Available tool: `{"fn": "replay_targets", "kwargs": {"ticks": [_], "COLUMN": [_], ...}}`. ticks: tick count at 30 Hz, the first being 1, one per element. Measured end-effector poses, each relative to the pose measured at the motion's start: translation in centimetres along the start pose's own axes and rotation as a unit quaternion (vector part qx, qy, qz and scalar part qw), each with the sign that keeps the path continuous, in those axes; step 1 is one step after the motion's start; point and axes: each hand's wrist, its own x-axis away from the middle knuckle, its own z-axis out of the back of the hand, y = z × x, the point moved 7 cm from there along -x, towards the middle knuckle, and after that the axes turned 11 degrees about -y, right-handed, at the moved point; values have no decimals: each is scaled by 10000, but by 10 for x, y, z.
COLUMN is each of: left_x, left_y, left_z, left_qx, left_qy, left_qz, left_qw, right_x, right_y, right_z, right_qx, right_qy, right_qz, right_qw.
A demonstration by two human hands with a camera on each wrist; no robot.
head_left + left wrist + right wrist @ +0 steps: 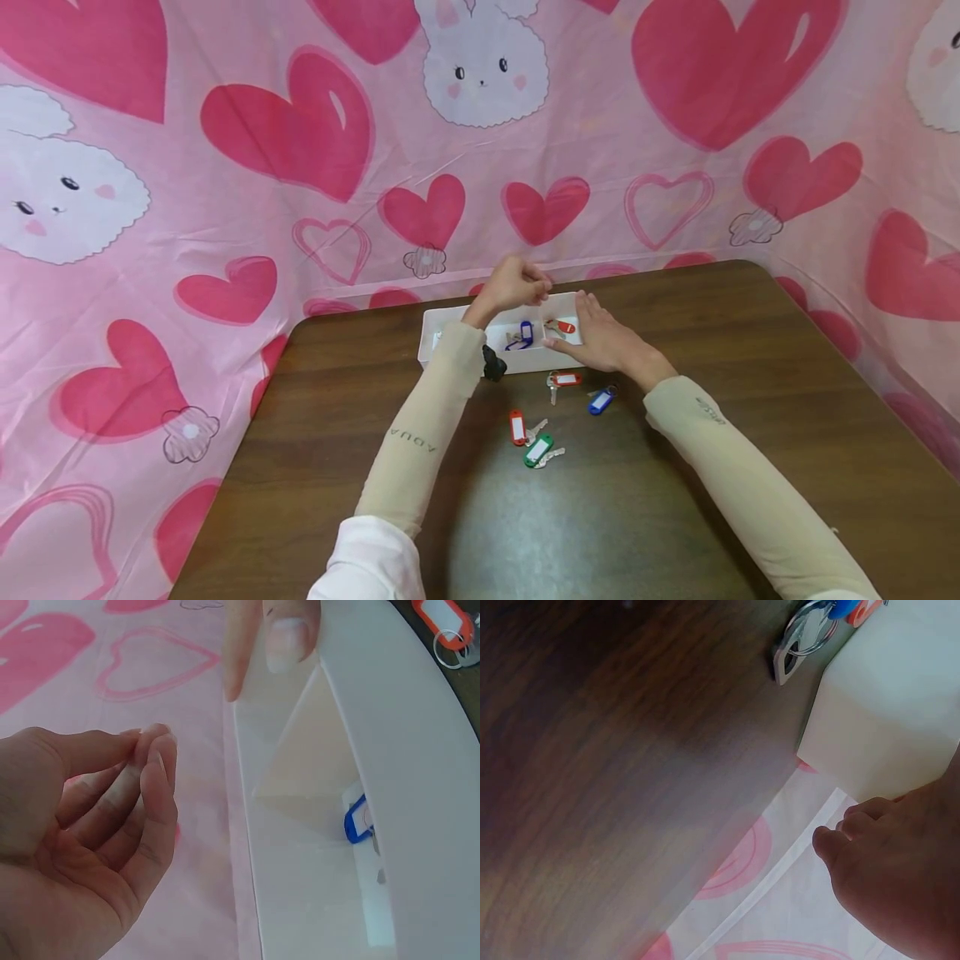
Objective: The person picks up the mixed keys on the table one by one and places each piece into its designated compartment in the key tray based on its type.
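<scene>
Green plastic is borne by the nearest tagged key [538, 451], laid on the bench [337, 433] in front of the white box [517, 360], with a red-tagged key [518, 427] just beside it. Nearer the box, a blue-tagged key [601, 401] is placed in front of its right end, and another red-tagged key [566, 379] is set close to its front wall; easy reach is probably given by this loose scatter. Over the box's right end the right hand [603, 335] is laid, its grip wide, fingers straight and thumb spread, apparently so that the box is steadied. Inside that end, a red tag [566, 327] is parted by a divider [542, 325] from blue tags [527, 332] in the middle. The box's left part is partly covered by the left sleeve [420, 425], so its contents cannot be made out. Above the box the left hand [513, 286] is held, its grip narrow, thumb brought to fingertips; nothing is seen in it, though something small could be concealed. Behind the box, heart-printed cloth [480, 167] is hung, its top cut off.
</scene>
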Motion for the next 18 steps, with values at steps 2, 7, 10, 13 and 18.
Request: {"fn": "replay_targets", "kwargs": {"ticks": [2, 7, 10, 13, 18], "left_x": [4, 13, 16, 20, 29], "left_y": [-1, -1, -2, -4, -8], "left_z": [2, 6, 8, 9, 13], "left_qx": [-12, -279, -467, -612, -645], "left_qy": [-2, 47, 71, 80, 100], "left_qz": [18, 27, -23, -38, 48], "left_qw": [10000, 9996, 9989, 9981, 9979], "right_x": [0, 1, 2, 3, 3], "right_y": [0, -1, -1, 0, -1], "right_z": [0, 1, 2, 2, 1], "right_qx": [-3, 2, -9, -31, -26], "right_qy": [1, -25, -48, -67, -103], "right_qz": [5, 15, -9, -15, 20], "right_qw": [10000, 10000, 10000, 10000, 9999]}}
